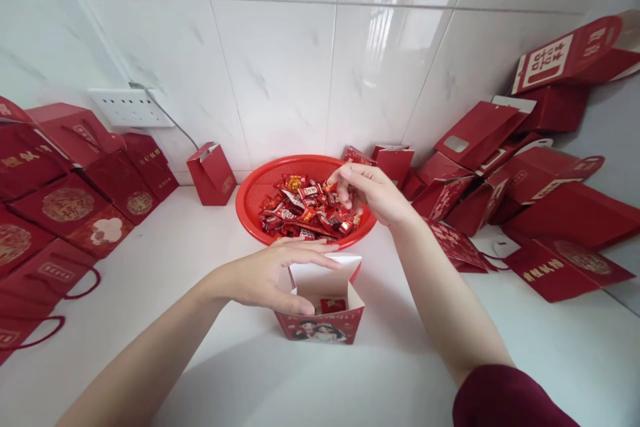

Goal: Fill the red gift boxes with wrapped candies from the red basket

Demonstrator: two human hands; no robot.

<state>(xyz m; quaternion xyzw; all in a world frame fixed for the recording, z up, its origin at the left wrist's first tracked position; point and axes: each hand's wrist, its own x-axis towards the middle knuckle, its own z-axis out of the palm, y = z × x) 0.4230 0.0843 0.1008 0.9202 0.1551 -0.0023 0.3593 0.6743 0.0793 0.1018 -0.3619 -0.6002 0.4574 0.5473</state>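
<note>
A red paper gift box (320, 330), printed with a cartoon couple, stands with its top open and a red-wrapped candy (333, 305) inside. My left hand (280, 273) spans the box's opening, fingers stretched out and apart, with the thumb at the front rim. Behind it, a red plastic basket (243, 203) holds many wrapped candies (305, 210). Over the basket's right side hovers my right hand (373, 190), its fingers loosely bent and apart. I see nothing in that hand, though the undersides of its fingers are partly hidden.
Red gift boxes (65, 203) with cord handles are stacked at left. More red boxes (480, 133) lie piled at right. One small red box (211, 173) stands left of the basket. A power strip (131, 109) with a grey cable sits against the tiled wall (280, 73).
</note>
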